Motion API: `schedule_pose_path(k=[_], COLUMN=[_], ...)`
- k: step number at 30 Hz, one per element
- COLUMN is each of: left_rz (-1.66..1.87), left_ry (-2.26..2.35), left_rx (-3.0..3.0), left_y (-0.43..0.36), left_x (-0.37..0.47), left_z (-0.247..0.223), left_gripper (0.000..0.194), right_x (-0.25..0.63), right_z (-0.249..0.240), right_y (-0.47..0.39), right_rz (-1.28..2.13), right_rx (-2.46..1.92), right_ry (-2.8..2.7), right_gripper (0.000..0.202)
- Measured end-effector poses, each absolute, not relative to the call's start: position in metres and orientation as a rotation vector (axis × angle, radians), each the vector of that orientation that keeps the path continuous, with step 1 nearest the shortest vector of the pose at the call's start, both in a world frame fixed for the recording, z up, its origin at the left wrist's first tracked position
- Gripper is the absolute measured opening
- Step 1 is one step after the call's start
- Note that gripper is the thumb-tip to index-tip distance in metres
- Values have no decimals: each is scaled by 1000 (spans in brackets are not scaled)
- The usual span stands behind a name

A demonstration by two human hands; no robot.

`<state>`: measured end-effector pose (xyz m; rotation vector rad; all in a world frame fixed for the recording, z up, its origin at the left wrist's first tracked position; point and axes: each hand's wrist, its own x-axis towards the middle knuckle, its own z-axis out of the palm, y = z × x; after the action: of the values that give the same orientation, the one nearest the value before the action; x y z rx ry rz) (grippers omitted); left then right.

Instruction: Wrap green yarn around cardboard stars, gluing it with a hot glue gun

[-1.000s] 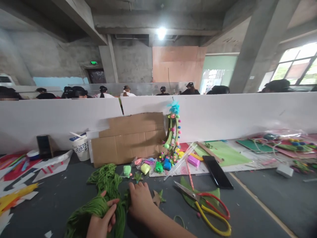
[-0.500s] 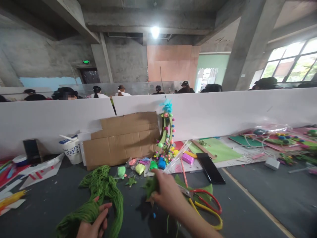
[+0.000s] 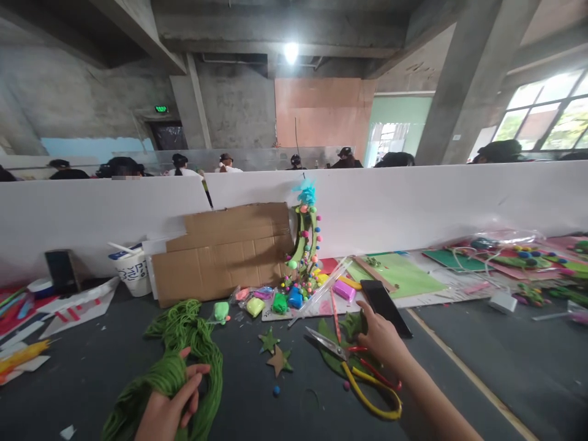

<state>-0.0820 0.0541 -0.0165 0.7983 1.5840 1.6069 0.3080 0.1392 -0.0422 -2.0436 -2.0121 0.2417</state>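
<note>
My left hand (image 3: 177,398) is wrapped round a thick bundle of green yarn (image 3: 158,376), whose loose strands lie beyond it and down its right side. At the right, my right hand (image 3: 376,327) touches crumpled green felt (image 3: 351,326), its fingers curled over it. Scissors (image 3: 342,354) with red and yellow handles lie partly open on green felt, just below that hand. Between the hands sit a green star (image 3: 268,340) and an overlapping brown star (image 3: 277,361), with a blue pompom (image 3: 276,390) below them.
A decorated green stand (image 3: 301,245) with pompoms rises behind bagged coloured clay (image 3: 255,306). Cardboard (image 3: 225,263) leans against a white divider (image 3: 413,208). A black phone (image 3: 386,306) lies right; a cup (image 3: 133,272) stands left. Several people sit beyond the divider.
My right hand has moved right, from the stars to the felt by the scissors. The stars now lie uncovered on the table. My left hand still holds the yarn.
</note>
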Motion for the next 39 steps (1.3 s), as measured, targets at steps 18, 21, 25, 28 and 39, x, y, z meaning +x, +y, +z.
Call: schedule_pose_path(k=[18, 21, 25, 28, 39], left_rz=[757, 835, 1152, 1441, 1347], left_ry=[1853, 1880, 1919, 1906, 1384], left_rx=[1444, 1356, 1107, 893, 786], left_y=[139, 142, 144, 140, 101], left_x=[-8, -19, -58, -84, -18], left_z=[-57, -54, -35, -17, -3], left_gripper=[34, 34, 33, 28, 26], right_x=[157, 163, 188, 210, 108], right_z=[-42, -44, -33, -20, -16], right_y=[148, 154, 162, 167, 150], right_rz=[225, 316, 419, 421, 974], right_rx=[-1603, -1615, -1610, -1595, -1237], right_ry=[-2441, -2366, -2143, -1922, -1792], right_gripper=[28, 28, 18, 27, 12])
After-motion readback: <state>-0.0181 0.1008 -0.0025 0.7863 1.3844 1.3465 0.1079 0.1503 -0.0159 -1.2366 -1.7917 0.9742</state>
